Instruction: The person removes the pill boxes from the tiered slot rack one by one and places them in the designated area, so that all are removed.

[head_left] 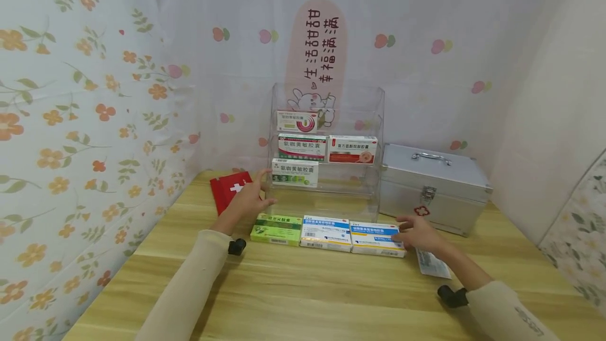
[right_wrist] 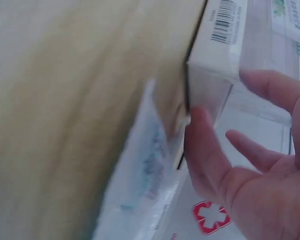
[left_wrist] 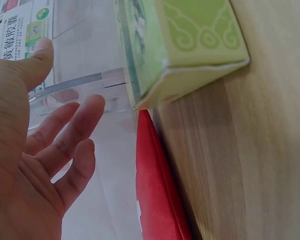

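Observation:
A clear tiered rack (head_left: 326,201) holds several medicine boxes, including a white-and-green capsule box (head_left: 295,173) at the lower left. My left hand (head_left: 250,193) is beside the rack's left edge, its fingers spread and nothing in them. On the table before the rack lie a green capsule box (head_left: 276,229) and two blue-and-white medicine boxes, a middle box (head_left: 325,233) and a right-hand box (head_left: 376,238). My right hand (head_left: 418,233) is at the end of the right-hand box, thumb and fingertips at its edge in the right wrist view, not curled round it.
A silver medicine case (head_left: 431,188) with a handle stands on the right. Near it lies a white packet (head_left: 432,264) with print. A red pouch (head_left: 227,188) with a white cross lies left of the rack. Patterned curtains (head_left: 213,93) hang behind the wooden table (head_left: 303,288).

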Motion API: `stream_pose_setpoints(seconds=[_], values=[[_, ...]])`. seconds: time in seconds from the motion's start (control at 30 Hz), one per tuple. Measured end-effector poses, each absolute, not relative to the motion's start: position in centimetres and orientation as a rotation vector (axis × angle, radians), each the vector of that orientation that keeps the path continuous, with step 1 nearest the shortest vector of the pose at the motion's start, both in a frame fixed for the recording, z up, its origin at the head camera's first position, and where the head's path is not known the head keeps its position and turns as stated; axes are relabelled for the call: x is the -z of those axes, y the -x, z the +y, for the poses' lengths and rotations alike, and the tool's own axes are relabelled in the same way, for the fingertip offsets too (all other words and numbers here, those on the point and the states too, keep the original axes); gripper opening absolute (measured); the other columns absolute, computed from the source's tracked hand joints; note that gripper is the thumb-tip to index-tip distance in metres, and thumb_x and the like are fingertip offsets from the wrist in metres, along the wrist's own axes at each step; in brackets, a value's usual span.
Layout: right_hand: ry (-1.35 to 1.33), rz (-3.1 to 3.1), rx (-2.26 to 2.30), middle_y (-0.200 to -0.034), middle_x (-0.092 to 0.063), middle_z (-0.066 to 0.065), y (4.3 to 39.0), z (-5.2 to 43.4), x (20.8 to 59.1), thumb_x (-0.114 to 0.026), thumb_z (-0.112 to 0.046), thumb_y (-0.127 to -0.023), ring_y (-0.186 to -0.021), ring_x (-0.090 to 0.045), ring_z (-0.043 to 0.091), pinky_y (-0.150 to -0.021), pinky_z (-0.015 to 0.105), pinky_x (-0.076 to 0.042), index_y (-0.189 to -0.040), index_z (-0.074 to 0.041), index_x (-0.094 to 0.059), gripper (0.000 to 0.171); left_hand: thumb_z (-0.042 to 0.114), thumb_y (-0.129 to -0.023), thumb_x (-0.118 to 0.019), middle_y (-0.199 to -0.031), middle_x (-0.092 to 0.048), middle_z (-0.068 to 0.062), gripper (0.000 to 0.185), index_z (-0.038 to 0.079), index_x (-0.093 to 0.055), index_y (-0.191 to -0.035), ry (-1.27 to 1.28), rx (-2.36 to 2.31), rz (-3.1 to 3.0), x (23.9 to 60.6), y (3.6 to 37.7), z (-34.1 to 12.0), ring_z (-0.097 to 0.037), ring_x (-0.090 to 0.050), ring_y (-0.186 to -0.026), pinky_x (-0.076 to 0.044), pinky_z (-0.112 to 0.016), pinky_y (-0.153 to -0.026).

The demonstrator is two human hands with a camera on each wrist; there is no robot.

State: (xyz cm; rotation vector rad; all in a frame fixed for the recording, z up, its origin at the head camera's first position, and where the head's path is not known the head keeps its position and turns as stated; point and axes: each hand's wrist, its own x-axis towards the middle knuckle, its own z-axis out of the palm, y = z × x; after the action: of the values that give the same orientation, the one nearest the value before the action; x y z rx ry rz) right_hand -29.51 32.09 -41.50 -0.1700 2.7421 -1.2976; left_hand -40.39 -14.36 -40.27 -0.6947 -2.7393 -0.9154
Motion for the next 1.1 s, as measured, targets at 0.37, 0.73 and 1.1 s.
stream_pose_setpoints(seconds=[0.37,0.73,1.1], values=[[0.158,3.157,1.314,-0.123,-0.06,0.031,28.6,30.0,39.5,-0.065,-0.007,-0.09,-0.105,-0.064,0.046,-0.072,0.041,-0.058,-0.124,0.009,-0.059,0.037,0.026,-0.086,-0.079,-0.119,-0.066,-0.016,0.086,0.026,-0.02,-0.15,0.659,0.935,-2.728,40.0,40.2,-13.4,-0.018,-0.059,-0.066,-0.055,-0.033,-0.068],[0.222,3.149,1.479,-0.118,-0.065,0.024,28.9,25.7,38.4,-0.064,-0.006,-0.091,-0.1,-0.067,0.038,-0.066,0.032,-0.055,-0.118,0.004,-0.065,0.029,0.024,-0.087,-0.078,-0.123,-0.065,-0.018,0.087,0.029,-0.018,-0.149,0.633,0.985,-2.753,40.3,39.8,-13.7,-0.021,-0.064,-0.075,-0.057,-0.037,-0.072],[0.477,3.203,1.507,-0.112,-0.069,0.019,30.7,21.9,37.8,-0.069,-0.003,-0.086,-0.096,-0.068,0.033,-0.065,0.027,-0.054,-0.113,0.0,-0.068,0.027,0.024,-0.087,-0.078,-0.119,-0.065,-0.019,0.086,0.026,-0.018,-0.149,0.641,0.963,-2.733,40.4,40.0,-13.7,-0.02,-0.06,-0.068,-0.056,-0.035,-0.068]])
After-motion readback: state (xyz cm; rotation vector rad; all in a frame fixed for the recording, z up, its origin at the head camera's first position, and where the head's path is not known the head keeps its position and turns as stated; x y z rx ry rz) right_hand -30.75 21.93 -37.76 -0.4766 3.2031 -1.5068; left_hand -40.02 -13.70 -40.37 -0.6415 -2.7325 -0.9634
